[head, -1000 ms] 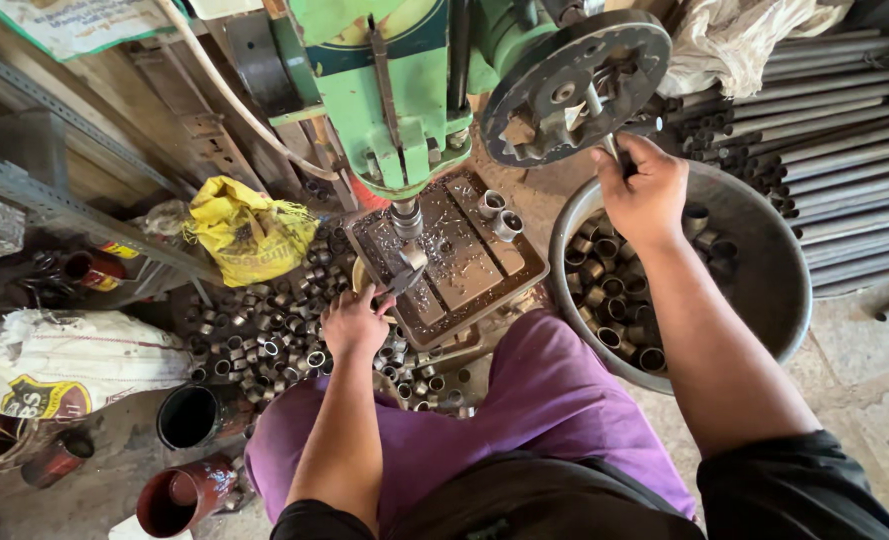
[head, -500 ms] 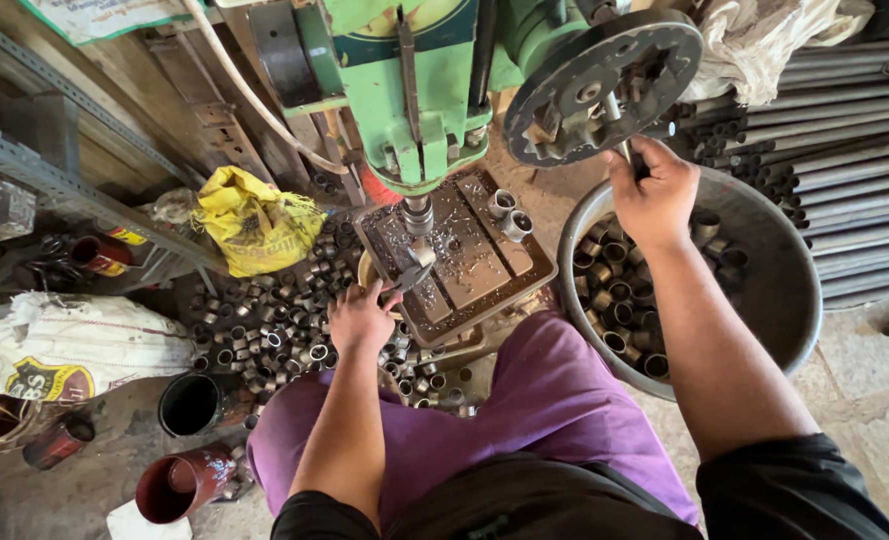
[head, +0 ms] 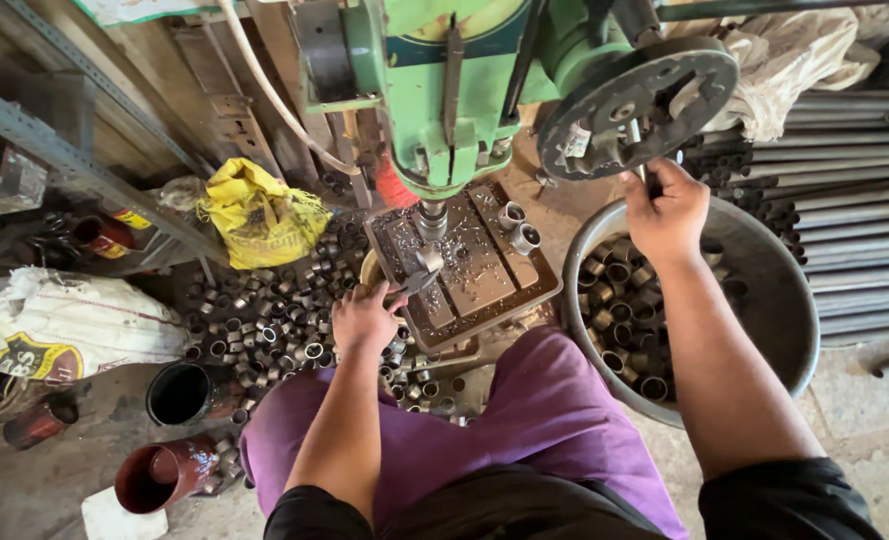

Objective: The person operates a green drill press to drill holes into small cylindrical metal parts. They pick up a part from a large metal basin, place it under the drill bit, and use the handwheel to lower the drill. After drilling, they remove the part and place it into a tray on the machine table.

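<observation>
Cluttered workshop floor point(head: 865, 420) of bare concrete surrounds a seated person in purple trousers, seen from above. At the top stands a green drill press point(head: 445, 90), its spindle pointing down over a dark metal work table point(head: 485, 280) sprinkled with bright metal shavings. The left hand point(head: 365, 318) is closed around the handles of pliers point(head: 413, 280), whose tip holds a small metal ring point(head: 430, 260) directly under the spindle. The right hand point(head: 670, 215) is raised and curled shut around a handle of the round feed wheel point(head: 635, 105) on the machine's side. Two more short rings point(head: 518, 225) sit on the table's far corner. Below the right forearm, a large grey metal basin point(head: 775, 300) holds many similar rings. More rings lie scattered on the ground point(head: 265, 310) left of the table, near a crumpled yellow bag point(head: 255, 215). Long metal pipes point(head: 855, 170) are stacked at the right edge.
</observation>
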